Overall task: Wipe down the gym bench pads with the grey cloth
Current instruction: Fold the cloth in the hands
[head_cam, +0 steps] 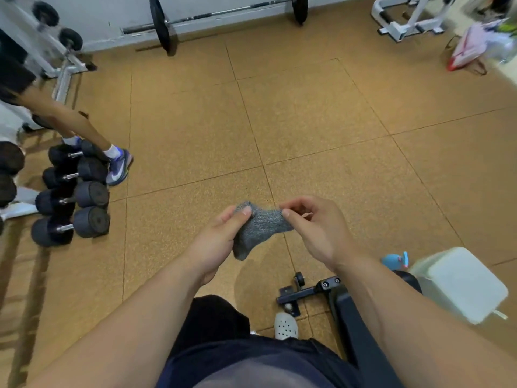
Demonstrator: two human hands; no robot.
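Observation:
The grey cloth [258, 231] hangs between my two hands, above the brown floor mats in the middle of the view. My left hand [221, 236] pinches its upper left corner with thumb and fingers. My right hand [313, 228] pinches the cloth's right edge, fingers curled. The black bench [355, 317] shows at the lower right, partly hidden under my right forearm; its black steel foot with a small wheel [300, 292] sticks out to the left.
Several black dumbbells [74, 197] lie on the floor at left, beside another person's leg and shoe [119, 166]. A barbell [223, 15] rests along the far wall. A white container [461, 284] stands at right, with white machine frames [405, 21] and bags [470, 49] at the back right.

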